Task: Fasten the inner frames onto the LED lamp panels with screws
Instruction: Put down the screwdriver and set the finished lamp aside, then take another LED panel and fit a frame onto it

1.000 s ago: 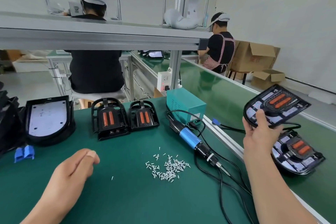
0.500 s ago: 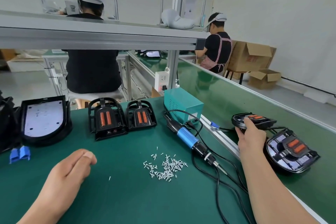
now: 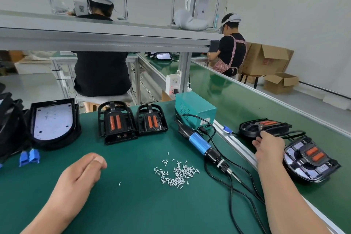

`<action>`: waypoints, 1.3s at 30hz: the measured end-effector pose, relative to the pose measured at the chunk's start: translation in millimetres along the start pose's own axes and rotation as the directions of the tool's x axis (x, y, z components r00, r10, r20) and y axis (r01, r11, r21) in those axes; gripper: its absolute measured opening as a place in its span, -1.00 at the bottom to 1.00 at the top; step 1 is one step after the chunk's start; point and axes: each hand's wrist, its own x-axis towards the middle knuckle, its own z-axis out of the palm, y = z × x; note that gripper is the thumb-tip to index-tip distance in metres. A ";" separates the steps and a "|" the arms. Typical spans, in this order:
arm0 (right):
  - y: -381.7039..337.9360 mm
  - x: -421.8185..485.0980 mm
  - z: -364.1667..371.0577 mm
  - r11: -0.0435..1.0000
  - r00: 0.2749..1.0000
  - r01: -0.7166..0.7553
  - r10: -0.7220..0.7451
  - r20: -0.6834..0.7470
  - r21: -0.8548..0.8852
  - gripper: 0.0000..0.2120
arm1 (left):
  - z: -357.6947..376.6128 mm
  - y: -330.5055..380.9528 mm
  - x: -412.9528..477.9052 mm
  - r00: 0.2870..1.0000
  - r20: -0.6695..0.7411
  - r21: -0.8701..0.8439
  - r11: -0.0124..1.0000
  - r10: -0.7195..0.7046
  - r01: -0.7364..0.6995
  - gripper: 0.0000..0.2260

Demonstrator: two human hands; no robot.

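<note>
Pinching the near rim of the far lamp assembly [image 3: 266, 127], the right hand [image 3: 269, 148] has its thumb on top of the rim and its fingers curled beneath. The assembly sits low on the conveyor belt [image 3: 247, 104], right of the screw pile [image 3: 176, 174]. Whether its full weight rests on the belt cannot be told.

The left hand [image 3: 81, 175] rests on the green mat [image 3: 133, 205], left of the screw pile. Its fingers are loosely curled, thumb against forefinger, and nothing is visible in it.

Status, done: two units lie on the belt with an inner frame seated in a panel. These are the far lamp assembly and the near lamp assembly [image 3: 311, 159], which is just beside the right wrist. Both are judged finished, though their screws are too small to confirm.

Status, remaining:
- Behind the screw pile, a larger inner frame [image 3: 115, 121] and a smaller inner frame [image 3: 152, 121] stand side by side, not mounted.
- Behind and far left of the screw pile, a lamp panel [image 3: 54, 119] lies with its white plate uncovered and no frame on it.

The electric screwdriver [image 3: 201, 143] lies unheld between the screw pile and the belt, cabled to the teal power box [image 3: 195, 110] behind it. One loose screw [image 3: 119, 183] lies left of the screw pile.

Probable next step: release the assembly, then bring a panel and a frame in front of the screw pile.
</note>
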 end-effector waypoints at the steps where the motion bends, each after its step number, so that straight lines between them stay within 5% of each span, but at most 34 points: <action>1: 0.5 0.2 -2.4 1.000 1.000 -0.002 0.002 -0.008 0.015 -0.81 | 0.9 1.6 -0.4 1.000 -0.001 -0.001 1.000 0.001 -0.001 -0.60; 4: -1.5 -11.3 -6.5 0.998 0.999 -0.026 0.027 -0.016 0.065 -0.88 | 2.0 5.0 -1.1 1.000 -0.007 0.001 1.000 -0.004 0.004 -0.60; 7: -4.3 -23.8 -5.1 0.997 1.000 -0.018 0.018 0.000 0.071 -0.70 | 1.6 5.1 -1.1 1.000 -0.013 0.010 1.000 -0.007 0.008 -0.60; 10: -6.8 -34.2 -0.6 0.997 0.999 0.039 -0.040 0.015 0.072 -0.95 | 1.5 2.9 0.0 1.000 -0.012 0.012 1.000 -0.016 0.016 -0.62; 14: -12.5 -52.0 5.0 0.987 0.987 0.158 -0.158 -0.013 0.002 -0.65 | 1.1 -0.7 1.6 0.999 -0.009 -0.012 0.999 -0.031 0.031 -0.62; 21: -15.8 -67.0 7.3 0.958 0.958 0.288 -0.288 0.022 0.002 -0.69 | 1.8 -3.6 5.1 0.997 -0.042 -0.038 0.997 -0.070 0.068 -0.68; 26: -11.9 -82.7 15.4 0.871 0.864 0.490 -0.482 0.148 -0.024 -0.94 | 2.8 -2.0 6.8 0.992 -0.058 -0.065 0.992 -0.109 0.105 -0.78; 28: -7.4 -90.7 22.1 0.856 0.845 0.511 -0.485 0.226 -0.074 -0.55 | 3.3 -0.5 6.0 0.991 -0.064 -0.073 0.990 -0.121 0.117 -0.83; 30: -4.3 -106.8 31.8 0.822 0.796 0.562 -0.508 0.330 -0.088 -0.54 | 3.8 1.8 5.5 0.989 -0.066 -0.084 0.988 -0.132 0.126 -0.83; 39: 27.2 -179.2 74.1 0.771 0.557 0.633 -0.392 0.732 -0.069 -0.78 | 2.8 7.4 5.6 0.983 -0.083 -0.145 0.978 -0.162 0.149 -0.83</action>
